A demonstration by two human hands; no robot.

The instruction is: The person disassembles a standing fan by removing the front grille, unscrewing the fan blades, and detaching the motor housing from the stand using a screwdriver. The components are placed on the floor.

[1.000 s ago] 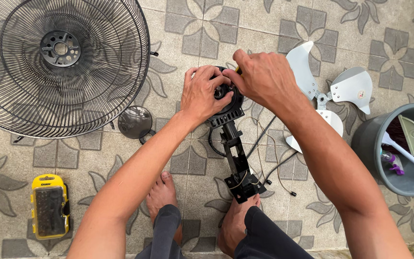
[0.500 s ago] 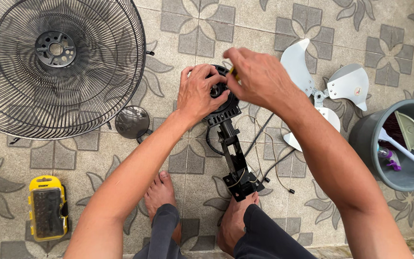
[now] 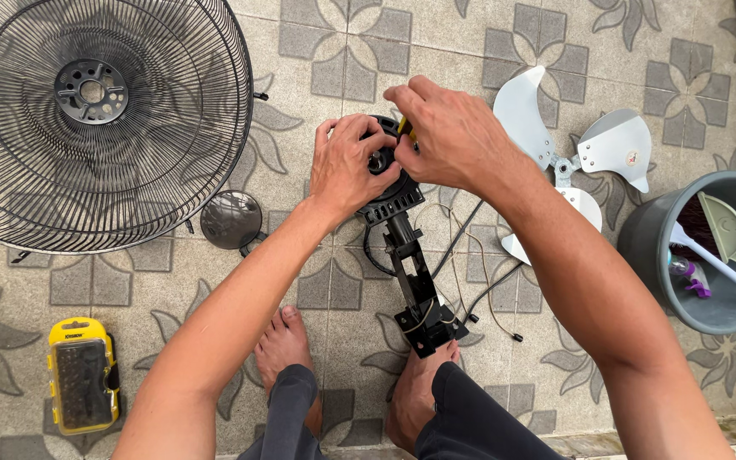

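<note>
A black fan motor housing [image 3: 392,198] with its neck bracket [image 3: 419,294] lies on the patterned tile floor between my feet. My left hand [image 3: 349,163] grips the round motor body from the left. My right hand [image 3: 451,136] is closed on a small tool with a yellow handle [image 3: 405,129], its tip at the centre of the motor; most of the tool is hidden by my fingers. Thin wires [image 3: 479,281] trail from the bracket to the right.
A large black wire fan guard [image 3: 95,119] lies at top left, a small dark round cap [image 3: 232,219] below it. White fan blades [image 3: 572,162] lie to the right, next to a grey bucket [image 3: 653,247] with cleaning tools. A yellow bit case [image 3: 83,375] sits at bottom left.
My right hand lifted slightly off the motor, then came back down onto its centre with the tool. My left hand kept its grip; the view drifted a little.
</note>
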